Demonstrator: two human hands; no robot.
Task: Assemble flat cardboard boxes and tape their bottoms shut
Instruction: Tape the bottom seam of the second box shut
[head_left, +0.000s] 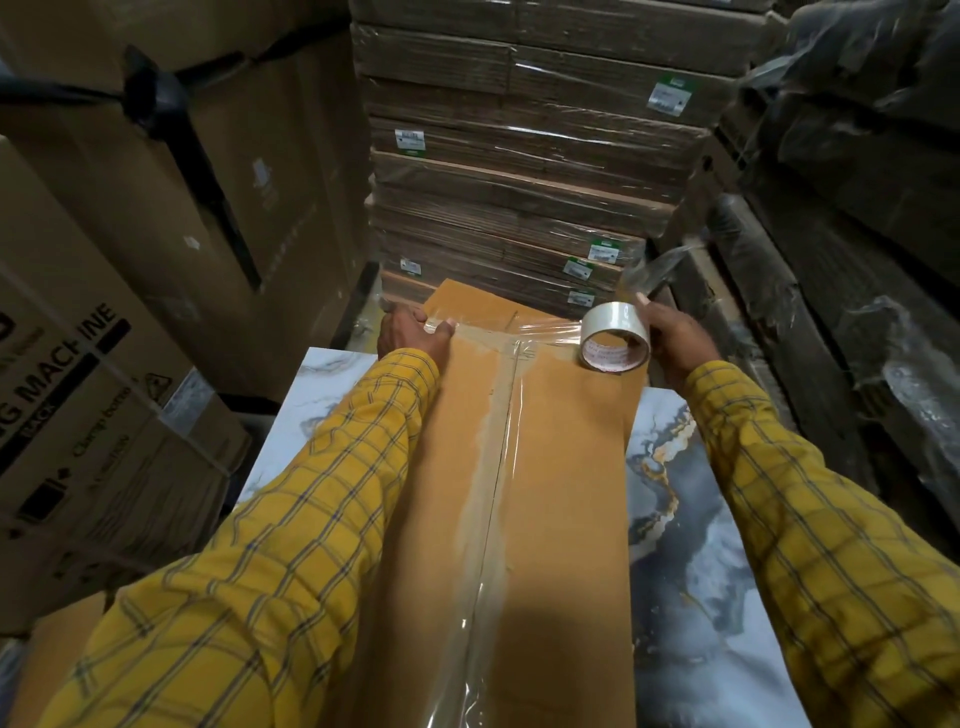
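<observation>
A long brown cardboard box (566, 467) lies bottom-up on a marble-patterned table (691, 519). Clear tape runs along its centre seam from near me to the far end. A second strip of clear tape crosses the far end from left to right. My left hand (413, 332) presses that cross strip down at the box's far left edge. My right hand (675, 340) holds a roll of clear tape (614, 338) at the far right edge, with the strip still joined to the roll. Both sleeves are yellow checked.
A tall pallet stack of wrapped flat cardboard bundles (524, 171) stands right behind the box. Large printed cartons (104, 364) fill the left side. Dark plastic-wrapped goods (841, 234) line the right. A loose scrap of clear film (657, 267) hangs near my right hand.
</observation>
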